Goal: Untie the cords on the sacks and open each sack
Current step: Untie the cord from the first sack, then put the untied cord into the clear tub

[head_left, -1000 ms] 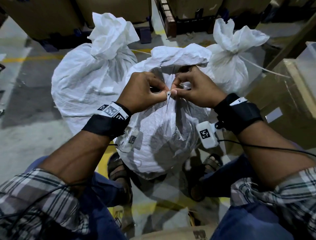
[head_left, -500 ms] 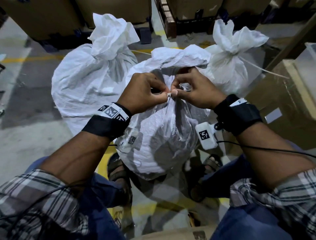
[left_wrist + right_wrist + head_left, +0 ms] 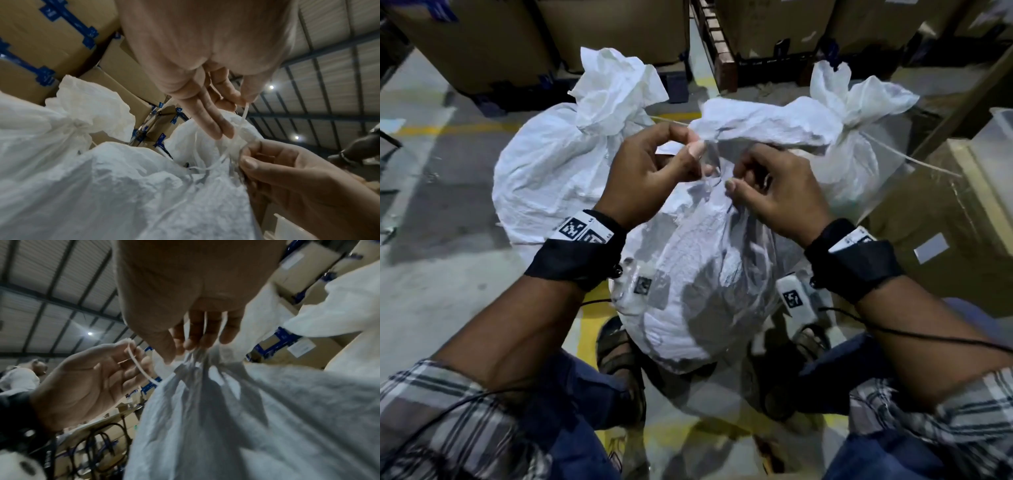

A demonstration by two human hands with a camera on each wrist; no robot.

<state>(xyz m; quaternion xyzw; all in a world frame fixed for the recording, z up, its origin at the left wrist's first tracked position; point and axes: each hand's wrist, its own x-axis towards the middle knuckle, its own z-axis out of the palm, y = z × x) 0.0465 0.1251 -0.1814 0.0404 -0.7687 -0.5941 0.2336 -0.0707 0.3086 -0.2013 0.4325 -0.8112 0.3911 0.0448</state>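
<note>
Both hands are parting from their earlier thumb-to-thumb pinch; the left hand (image 3: 650, 171) is lifting a free end of the cord (image 3: 137, 365) up and leftward, pinching it between thumb and fingertip; the right hand (image 3: 774, 192) is pinching the gathered neck of the near sack (image 3: 705, 267) just right of the knot; the cord is running diagonally from neck to left fingers.

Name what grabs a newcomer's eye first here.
Dead centre, the left hand and right hand work at the gathered neck of the near white sack, the left pinching a thin white cord pulled away from the knot. Behind it stand two more sacks, still tied: the back-left sack and the back-right sack, with cardboard boxes stacked beyond.
</note>
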